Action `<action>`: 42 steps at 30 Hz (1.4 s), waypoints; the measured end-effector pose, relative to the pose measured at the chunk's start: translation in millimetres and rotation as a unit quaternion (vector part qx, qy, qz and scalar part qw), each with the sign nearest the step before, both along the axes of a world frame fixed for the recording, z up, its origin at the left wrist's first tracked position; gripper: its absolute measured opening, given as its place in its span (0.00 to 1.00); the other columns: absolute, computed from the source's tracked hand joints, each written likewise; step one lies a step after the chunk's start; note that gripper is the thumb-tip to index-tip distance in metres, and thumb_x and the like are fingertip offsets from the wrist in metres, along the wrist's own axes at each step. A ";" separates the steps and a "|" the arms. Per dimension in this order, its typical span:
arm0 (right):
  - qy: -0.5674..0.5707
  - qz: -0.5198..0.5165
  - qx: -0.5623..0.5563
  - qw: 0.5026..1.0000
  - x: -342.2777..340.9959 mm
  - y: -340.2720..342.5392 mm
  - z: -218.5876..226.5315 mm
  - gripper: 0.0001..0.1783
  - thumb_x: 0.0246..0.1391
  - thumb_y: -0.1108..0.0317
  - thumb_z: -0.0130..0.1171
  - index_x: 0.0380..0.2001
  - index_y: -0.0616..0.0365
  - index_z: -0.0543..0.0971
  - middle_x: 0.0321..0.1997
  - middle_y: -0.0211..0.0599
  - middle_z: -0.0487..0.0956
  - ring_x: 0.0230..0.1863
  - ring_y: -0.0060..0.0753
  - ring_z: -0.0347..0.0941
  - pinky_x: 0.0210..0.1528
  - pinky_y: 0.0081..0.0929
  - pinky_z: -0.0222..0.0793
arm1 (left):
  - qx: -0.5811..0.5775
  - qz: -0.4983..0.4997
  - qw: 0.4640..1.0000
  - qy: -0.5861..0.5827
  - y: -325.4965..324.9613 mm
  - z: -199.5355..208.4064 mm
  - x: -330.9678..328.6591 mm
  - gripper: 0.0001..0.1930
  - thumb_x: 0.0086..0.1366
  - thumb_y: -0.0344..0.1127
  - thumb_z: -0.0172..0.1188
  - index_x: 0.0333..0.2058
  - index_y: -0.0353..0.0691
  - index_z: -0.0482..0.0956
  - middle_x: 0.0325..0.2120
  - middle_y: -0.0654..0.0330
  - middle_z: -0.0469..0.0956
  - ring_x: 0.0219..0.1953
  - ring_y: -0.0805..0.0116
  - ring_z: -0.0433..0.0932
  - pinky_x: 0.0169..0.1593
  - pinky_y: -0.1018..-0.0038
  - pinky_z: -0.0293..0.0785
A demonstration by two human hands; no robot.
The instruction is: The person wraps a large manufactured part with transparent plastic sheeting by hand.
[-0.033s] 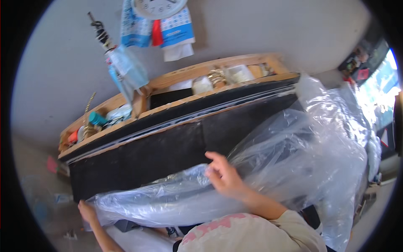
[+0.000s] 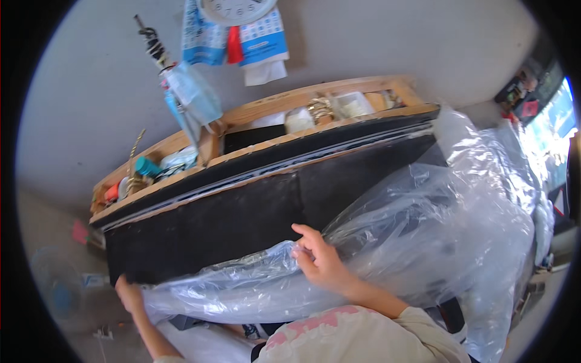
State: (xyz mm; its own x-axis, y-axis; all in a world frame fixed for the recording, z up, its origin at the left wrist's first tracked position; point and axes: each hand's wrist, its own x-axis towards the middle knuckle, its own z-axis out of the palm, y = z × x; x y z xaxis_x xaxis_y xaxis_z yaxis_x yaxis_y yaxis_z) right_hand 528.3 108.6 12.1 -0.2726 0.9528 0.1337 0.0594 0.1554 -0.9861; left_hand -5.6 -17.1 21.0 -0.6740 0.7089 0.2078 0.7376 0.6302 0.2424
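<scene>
A long sheet of clear plastic film (image 2: 242,299) lies gathered along the near side of a black bench-like surface (image 2: 236,212) and spreads to the right in loose, shiny folds. At the left end, my left hand (image 2: 129,294) is closed by the black surface's corner, at the film's end; its fingertips are partly hidden. Near the middle, my right hand (image 2: 324,263) pinches the film's upper edge, with the index finger stretched out above the thumb. Crumpled film rises between the right hand and the black surface.
Behind the black surface runs a wooden tray-like frame (image 2: 266,103) holding white boxes, gold cord (image 2: 319,110) and a teal spool (image 2: 147,166). A folded umbrella with a blue face mask (image 2: 193,94) leans at the wall. A clock (image 2: 236,9) hangs above.
My left hand has moved slightly up along the black surface's left edge. The right hand stays nearly in place on the film. The whole view has shifted a little.
</scene>
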 end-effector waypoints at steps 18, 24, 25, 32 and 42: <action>-0.477 -0.150 0.322 0.804 28.1 11.1 -2.1 0.17 0.40 0.68 0.56 0.38 0.54 0.76 0.48 0.39 0.72 0.52 0.41 0.65 0.51 0.45 0.57 | 0.117 0.026 0.991 0.062 40.4 -30.4 65.4 0.09 0.63 0.37 0.46 0.34 0.39 0.71 0.30 0.50 0.76 0.33 0.48 0.74 0.33 0.62 0.69; -0.517 -0.024 0.313 0.796 117.6 22.4 14.1 0.07 0.34 0.75 0.54 0.22 0.52 0.73 0.22 0.29 0.67 0.34 0.31 0.68 0.36 0.39 0.62 | 0.072 0.117 0.987 0.082 38.2 -41.8 30.5 0.12 0.64 0.44 0.43 0.38 0.44 0.71 0.34 0.51 0.76 0.37 0.46 0.74 0.35 0.57 0.69; -0.474 -0.139 0.329 0.805 129.7 29.4 27.9 0.07 0.34 0.77 0.54 0.21 0.52 0.72 0.23 0.31 0.67 0.34 0.33 0.68 0.36 0.41 0.63 | 0.066 0.106 0.990 0.070 38.3 -39.2 28.2 0.13 0.64 0.44 0.43 0.39 0.45 0.71 0.34 0.51 0.76 0.37 0.46 0.74 0.35 0.58 0.68; -0.497 -0.240 0.447 0.704 109.0 107.2 64.3 0.28 0.42 0.61 0.61 0.49 0.52 0.67 0.60 0.51 0.57 0.60 0.53 0.55 0.59 0.53 0.45 | 0.107 0.089 0.990 0.039 40.8 -60.8 -0.8 0.13 0.65 0.44 0.43 0.40 0.42 0.70 0.34 0.49 0.75 0.36 0.46 0.74 0.35 0.60 0.69; -0.583 -0.119 -0.172 0.785 246.9 -84.7 -53.1 0.24 0.50 0.59 0.53 0.49 0.58 0.68 0.56 0.50 0.65 0.59 0.48 0.57 0.56 0.52 0.50 | 0.001 0.121 0.990 0.071 -12.2 -52.9 -108.6 0.13 0.65 0.41 0.43 0.38 0.39 0.68 0.33 0.44 0.74 0.36 0.44 0.72 0.37 0.60 0.67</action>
State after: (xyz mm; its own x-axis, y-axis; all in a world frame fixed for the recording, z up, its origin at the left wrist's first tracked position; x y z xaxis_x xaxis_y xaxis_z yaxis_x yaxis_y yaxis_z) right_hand 775.2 23.9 -41.0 0.1728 0.9204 -0.3506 0.9397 -0.2607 -0.2213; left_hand -114.3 -29.4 -31.9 -0.7884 0.5296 0.3129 0.5914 0.7925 0.1489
